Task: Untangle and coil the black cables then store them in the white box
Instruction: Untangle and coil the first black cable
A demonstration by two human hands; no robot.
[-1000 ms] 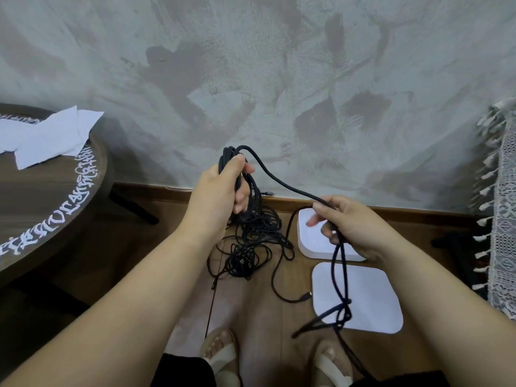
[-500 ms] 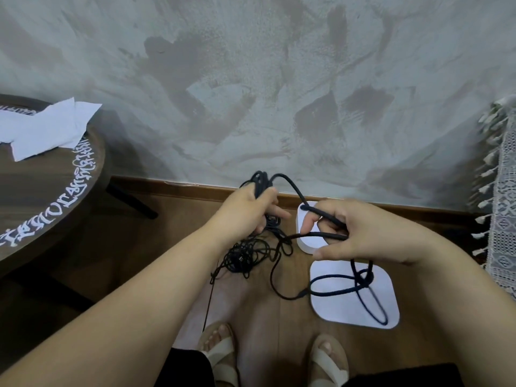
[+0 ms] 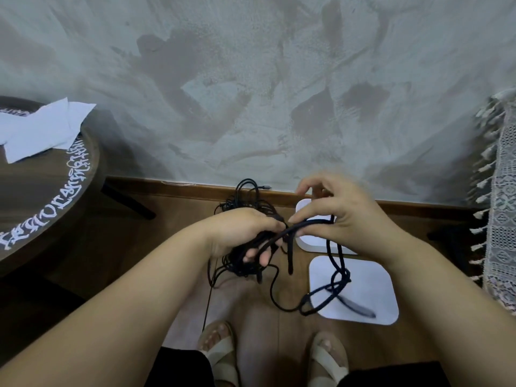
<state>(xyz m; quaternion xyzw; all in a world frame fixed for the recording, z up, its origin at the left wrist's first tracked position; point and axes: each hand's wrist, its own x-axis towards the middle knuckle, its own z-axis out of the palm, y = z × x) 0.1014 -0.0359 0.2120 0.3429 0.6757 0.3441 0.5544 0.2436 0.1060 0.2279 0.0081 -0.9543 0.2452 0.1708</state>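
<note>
**Black cables [image 3: 242, 267] not yet untangled, nothing boxed**

We hold them above the wooden floor [image 3: 156, 255], just in front of the white box [image 3: 307, 242] and what looks like its lid [image 3: 368, 286]. Our left hand [image 3: 240, 233] clenches the main tangle, fingers curled round it; our right hand [image 3: 344, 219] pinches a thicker strand [image 3: 303, 227] that runs down to a knot [image 3: 339, 277] hanging over the lid. We judge untangling is the step in hand; next, that knot wants loosening and the strand drawing free gently, lest it tighten.

A mottled grey wall [image 3: 251, 93] meets wooden floor [image 3: 156, 241], round dark table [image 3: 42, 208] left, lace cloth [image 3: 502, 219] right.
</note>
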